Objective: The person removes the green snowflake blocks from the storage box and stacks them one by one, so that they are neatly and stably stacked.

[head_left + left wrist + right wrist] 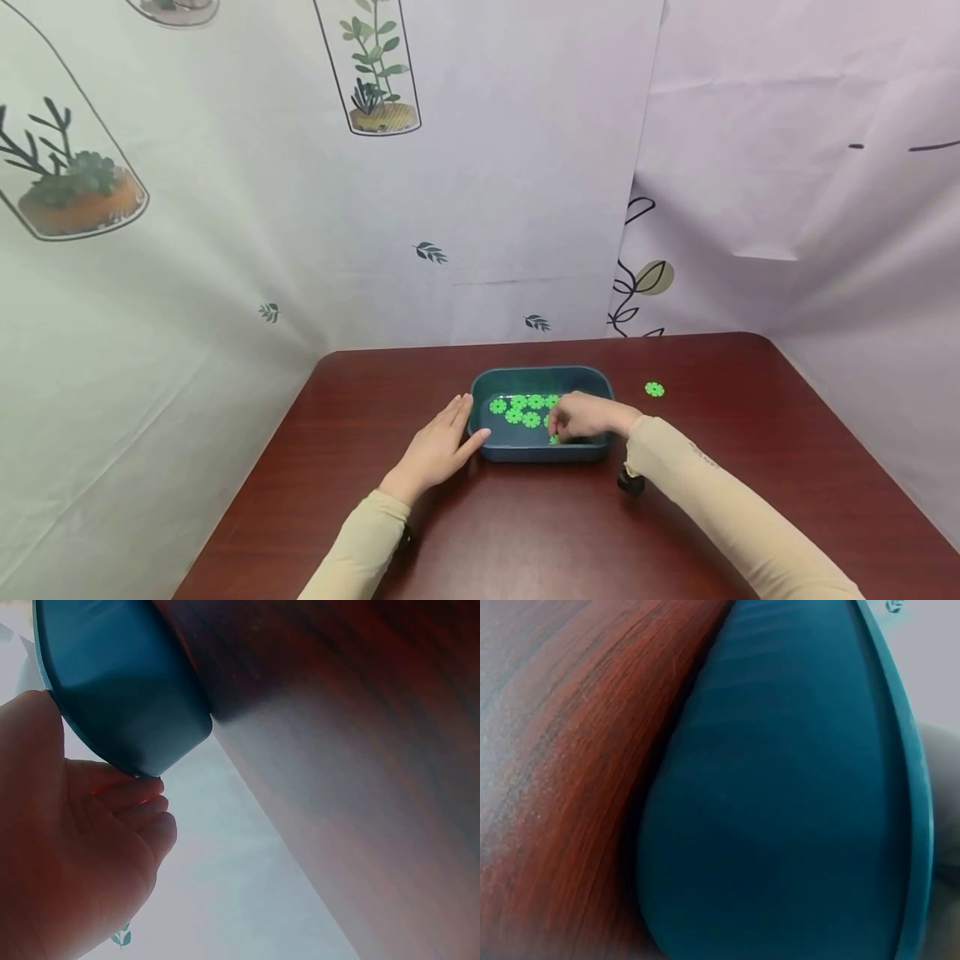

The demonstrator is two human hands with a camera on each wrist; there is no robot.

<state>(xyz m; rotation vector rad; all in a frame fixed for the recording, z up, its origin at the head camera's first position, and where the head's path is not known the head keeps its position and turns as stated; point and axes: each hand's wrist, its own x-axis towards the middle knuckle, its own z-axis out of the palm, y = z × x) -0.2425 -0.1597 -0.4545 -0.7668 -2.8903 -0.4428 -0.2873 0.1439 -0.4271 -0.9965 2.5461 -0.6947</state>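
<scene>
A dark teal basin (517, 454) stands on the table with several flat green flower-shaped pieces (531, 419) on its floor. My left hand (435, 450) rests against the basin's left end, fingers extended along the outside and thumb near the front rim. In the left wrist view, the fingertips of this hand (97, 817) touch the basin (135, 690). My right hand (585, 415) reaches into the basin's right part, fingers bent down among the green pieces. Whether they pinch one is unclear. The right wrist view shows mostly the basin's outer wall (780, 787), with the hand largely hidden behind the rim.
One more green flower-shaped piece (655, 389) lies on the table, right of the basin. The reddish-brown wooden table (517, 525) reaches back to a white wall covering (487, 208) printed with plants.
</scene>
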